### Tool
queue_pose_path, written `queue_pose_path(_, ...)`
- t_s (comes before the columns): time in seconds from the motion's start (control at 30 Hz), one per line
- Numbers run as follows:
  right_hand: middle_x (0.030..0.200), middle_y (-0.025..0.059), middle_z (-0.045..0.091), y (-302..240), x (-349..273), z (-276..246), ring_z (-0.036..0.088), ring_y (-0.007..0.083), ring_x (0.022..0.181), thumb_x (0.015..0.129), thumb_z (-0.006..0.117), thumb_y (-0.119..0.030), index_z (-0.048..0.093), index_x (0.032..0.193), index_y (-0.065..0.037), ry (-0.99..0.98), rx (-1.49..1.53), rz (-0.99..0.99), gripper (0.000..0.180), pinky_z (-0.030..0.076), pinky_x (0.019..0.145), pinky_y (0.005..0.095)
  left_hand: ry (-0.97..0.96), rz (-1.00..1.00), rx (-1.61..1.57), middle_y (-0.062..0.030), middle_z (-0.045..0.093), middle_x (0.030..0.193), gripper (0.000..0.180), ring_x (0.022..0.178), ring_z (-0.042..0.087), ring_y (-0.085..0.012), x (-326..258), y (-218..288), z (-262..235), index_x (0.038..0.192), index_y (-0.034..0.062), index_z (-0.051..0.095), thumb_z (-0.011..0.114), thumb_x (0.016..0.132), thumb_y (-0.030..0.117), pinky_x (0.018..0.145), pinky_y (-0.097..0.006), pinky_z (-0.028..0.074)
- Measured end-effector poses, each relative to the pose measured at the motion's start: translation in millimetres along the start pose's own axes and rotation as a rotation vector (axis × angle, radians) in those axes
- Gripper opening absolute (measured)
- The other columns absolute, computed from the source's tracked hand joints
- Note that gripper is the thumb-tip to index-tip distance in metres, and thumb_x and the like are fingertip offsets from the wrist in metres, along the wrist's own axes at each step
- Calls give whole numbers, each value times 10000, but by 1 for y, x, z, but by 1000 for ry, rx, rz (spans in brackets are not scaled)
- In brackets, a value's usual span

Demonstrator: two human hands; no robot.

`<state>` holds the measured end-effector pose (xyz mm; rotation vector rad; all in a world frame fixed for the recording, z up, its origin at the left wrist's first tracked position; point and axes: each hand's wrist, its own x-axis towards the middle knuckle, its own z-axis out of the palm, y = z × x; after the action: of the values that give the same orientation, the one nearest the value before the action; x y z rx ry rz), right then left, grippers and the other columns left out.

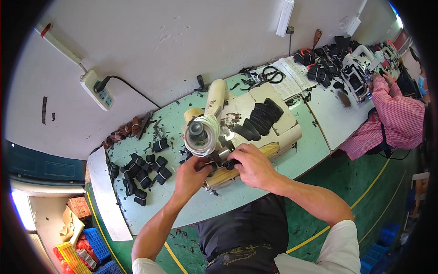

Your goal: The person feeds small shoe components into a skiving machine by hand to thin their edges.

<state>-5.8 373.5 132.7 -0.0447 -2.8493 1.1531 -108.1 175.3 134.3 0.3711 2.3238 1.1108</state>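
Both hands work at the front of a cream bench machine (pixel 218 98), whose round head is wound with white cord (pixel 211 146). My right hand (pixel 255 168) pinches a small black piece (pixel 231 164) beside the machine's metal part. My left hand (pixel 190 176) is closed at the left of the same spot, its fingertips on a dark piece (pixel 212 169), partly hidden by the fingers. On the machine's flat top lies an overlapping row of black curved pieces (pixel 259 119). Several tied black bundles (pixel 142 176) are heaped on the green table (pixel 169 208) to the left.
Brown rolled bundles (pixel 124 130) lie along the wall. Behind the machine are black scissors (pixel 273 75) and written sheets (pixel 292 80). A person in a checked pink top (pixel 401 116) works at another machine (pixel 358 75) on the right. Crates (pixel 96 244) stand on the floor at left.
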Motion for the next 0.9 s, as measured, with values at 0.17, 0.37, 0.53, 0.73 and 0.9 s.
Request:
queue_pose_path(0.17,1013,139,624,-7,2,15,572,353,1009,795,674,-11,660,1076,-28,119,5,-15,281,474,881,449,20,71,86,-88,754,913,245,733,663,-105,-1,12,11,1065,-2,690,725,858,124,657,-277,525)
queue_pose_path(0.37,1001,136,628,-9,-3,-2,571,348,1003,803,688,-33,655,1108,-29,24,-90,101,307,480,877,449,-70,36,-196,-108,755,1043,316,869,728,-176,-10,-2,-2,1208,19,665,643,897,68,782,-311,555)
queue_pose_path(0.53,1053,143,614,-2,-3,2,559,352,1025,803,678,-18,653,1107,-29,9,-2,31,306,477,893,441,72,71,-56,-139,741,1032,298,868,711,-159,-9,2,5,1139,5,665,696,845,45,736,-296,545)
queue_pose_path(0.73,1094,139,604,-4,2,13,550,355,1041,806,670,-10,652,1092,-38,87,17,1,287,462,920,446,186,212,-3,-102,680,896,253,800,690,-169,-1,2,30,1040,-7,647,740,812,53,688,-311,541)
queue_pose_path(0.9,982,105,638,-8,-4,-2,582,315,949,805,705,-65,582,1222,-54,159,-179,27,435,433,820,457,214,181,-164,-106,611,1056,278,800,693,-180,-20,-17,16,1095,-13,632,689,824,-34,712,-291,566)
